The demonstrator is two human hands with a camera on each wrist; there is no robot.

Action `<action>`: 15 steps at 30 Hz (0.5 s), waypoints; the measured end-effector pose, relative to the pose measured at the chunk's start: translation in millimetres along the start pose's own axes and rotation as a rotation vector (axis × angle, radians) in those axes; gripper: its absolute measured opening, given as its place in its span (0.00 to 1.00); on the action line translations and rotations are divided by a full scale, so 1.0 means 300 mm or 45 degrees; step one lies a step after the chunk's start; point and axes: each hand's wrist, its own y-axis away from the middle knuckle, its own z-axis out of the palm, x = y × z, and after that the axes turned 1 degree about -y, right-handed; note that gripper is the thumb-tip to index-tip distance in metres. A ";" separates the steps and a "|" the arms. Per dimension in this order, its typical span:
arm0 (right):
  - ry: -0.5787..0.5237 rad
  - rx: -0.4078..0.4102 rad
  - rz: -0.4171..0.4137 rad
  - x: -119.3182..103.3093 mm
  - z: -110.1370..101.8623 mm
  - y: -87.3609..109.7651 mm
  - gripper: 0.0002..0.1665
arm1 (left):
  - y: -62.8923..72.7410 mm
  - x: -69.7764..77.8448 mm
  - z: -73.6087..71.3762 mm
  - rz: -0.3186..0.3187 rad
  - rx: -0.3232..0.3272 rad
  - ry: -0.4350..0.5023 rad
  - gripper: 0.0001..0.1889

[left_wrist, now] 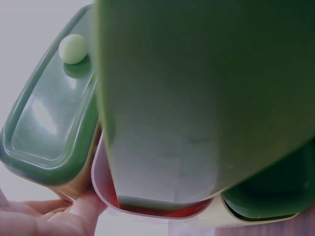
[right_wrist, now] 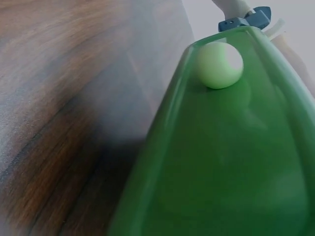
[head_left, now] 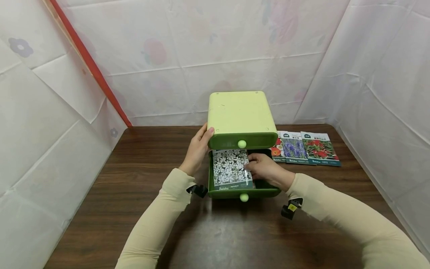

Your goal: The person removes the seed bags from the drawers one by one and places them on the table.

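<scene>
A light-green mini drawer cabinet (head_left: 239, 112) stands at the back of the table, its green lower drawer (head_left: 228, 193) pulled out and its top drawer (left_wrist: 47, 118) closed. My left hand (head_left: 198, 149) presses against the cabinet's upper left side, thumb at the front corner; its fingers (left_wrist: 64, 216) show below the top drawer in the left wrist view. Inside the pulled-out drawer lies a seed packet with white flowers (head_left: 231, 168). My right hand (head_left: 267, 170) reaches into that drawer and pinches the packet's right edge. The right wrist view shows only the drawer's front (right_wrist: 221, 157), not the fingers.
Seed packets with red flowers (head_left: 320, 149) and purple flowers (head_left: 295, 147) lie overlapping right of the cabinet, with another partly behind it. Round knobs (head_left: 244, 197) stick out from the drawer fronts. White sheeting (head_left: 215, 45) hangs around the wooden table (head_left: 134, 179).
</scene>
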 end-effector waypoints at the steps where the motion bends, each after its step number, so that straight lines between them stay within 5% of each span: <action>1: -0.003 0.000 -0.001 -0.003 -0.004 0.003 0.36 | -0.001 0.000 0.000 -0.001 0.002 0.001 0.35; 15: -0.071 -0.020 0.016 -0.024 -0.062 0.045 0.37 | 0.002 0.003 -0.003 -0.004 -0.008 -0.017 0.34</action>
